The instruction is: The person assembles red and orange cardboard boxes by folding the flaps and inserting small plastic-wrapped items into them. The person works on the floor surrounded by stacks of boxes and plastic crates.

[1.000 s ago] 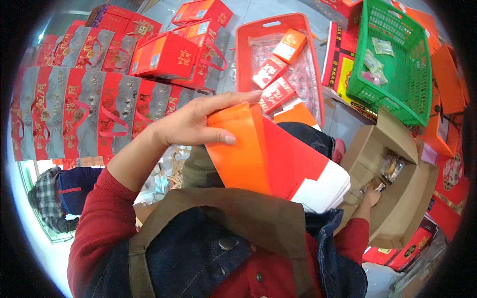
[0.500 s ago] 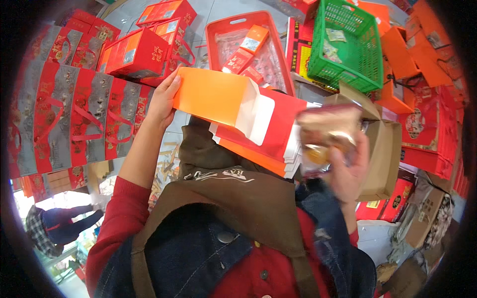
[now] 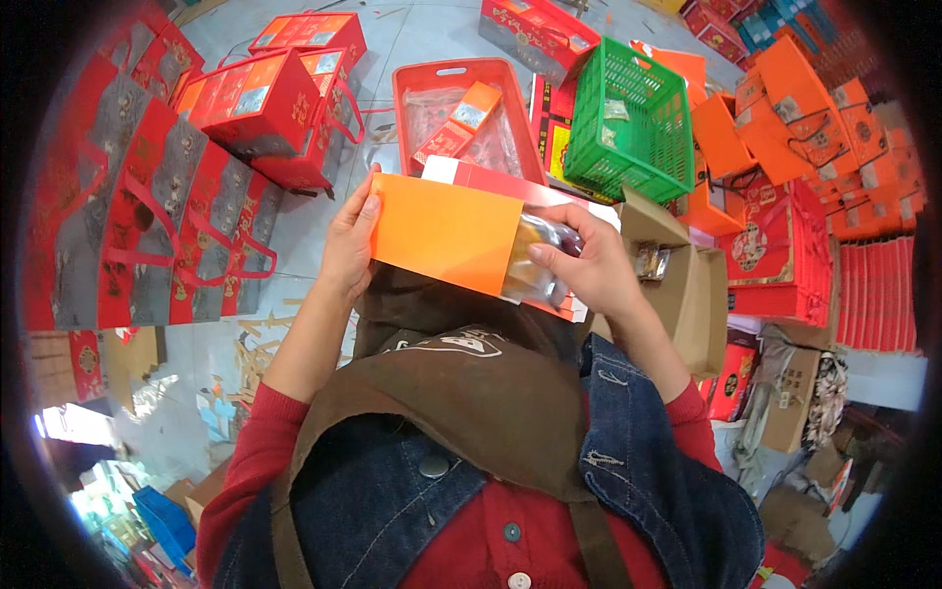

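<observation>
My left hand grips the closed left end of an orange cardboard box, thumb on top. At the box's right end, my right hand holds a shiny clear-and-brown packet that sits partly inside the opening. What the packet contains is too blurred to name. Beneath the box, over my lap, lie flat red and white cartons, mostly covered by it. An opened brown cardboard carton stands beside my right forearm, with a small packet inside.
Ahead is a red plastic tray with small boxes in it. Right of it stands a green crate holding a few small sachets. Red gift boxes and red-grey gift bags fill the left. Orange boxes are heaped at right.
My right hand has brought the packet left from beside the box into its open end. The box has shifted slightly right and down, and the view has tilted.
</observation>
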Available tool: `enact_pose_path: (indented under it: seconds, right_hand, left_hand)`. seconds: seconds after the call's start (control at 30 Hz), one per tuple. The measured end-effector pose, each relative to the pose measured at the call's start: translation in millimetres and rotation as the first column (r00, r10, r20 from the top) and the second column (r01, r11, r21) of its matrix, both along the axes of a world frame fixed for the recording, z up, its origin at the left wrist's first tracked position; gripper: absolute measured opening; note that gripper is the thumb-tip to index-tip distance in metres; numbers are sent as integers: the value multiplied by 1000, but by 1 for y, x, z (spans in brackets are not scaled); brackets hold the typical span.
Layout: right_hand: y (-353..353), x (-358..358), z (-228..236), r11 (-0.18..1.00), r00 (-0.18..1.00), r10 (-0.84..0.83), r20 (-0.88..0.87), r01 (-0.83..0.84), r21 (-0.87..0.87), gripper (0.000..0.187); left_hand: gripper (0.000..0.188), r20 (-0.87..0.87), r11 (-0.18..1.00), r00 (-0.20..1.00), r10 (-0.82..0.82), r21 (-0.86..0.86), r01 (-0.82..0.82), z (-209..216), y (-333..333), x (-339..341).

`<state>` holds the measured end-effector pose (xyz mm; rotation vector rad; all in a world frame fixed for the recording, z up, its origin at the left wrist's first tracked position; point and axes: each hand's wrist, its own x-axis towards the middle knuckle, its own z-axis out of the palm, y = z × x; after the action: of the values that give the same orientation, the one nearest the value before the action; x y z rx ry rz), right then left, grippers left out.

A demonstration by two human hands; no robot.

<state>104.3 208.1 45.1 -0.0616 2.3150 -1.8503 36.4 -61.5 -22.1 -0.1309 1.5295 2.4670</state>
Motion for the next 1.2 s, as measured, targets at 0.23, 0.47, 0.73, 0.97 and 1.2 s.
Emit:
enact_pose_path:
  seconds: [0.23,0.47,0.73,0.97,1.2]
  right_hand:
    - [-27,16,11,789,729,-64,-682,455,412,45]
    - [-60,16,-43,665,895,-400,198,432,-610,47]
    - [-30,6,-41,674,917,-234,323,392,-627,43]
    - [-26,7,-28,826,959,-278,61,271,-494,83]
    - [-47,11,-26,887,986,-157,-58,115,-447,84]
  left_hand:
    - [44,-106,964,960,258,89,-249,1,6,23]
    - [41,-274,982,944,182,-4,-190,17,26,63]
    - [31,-484,974,845,-226,-116,194,27,2,58]
    - [55,-384,825,738,-555,-140,548,29,-19,41]
    - [43,-252,974,942,-223,-26,224,20,45,36]
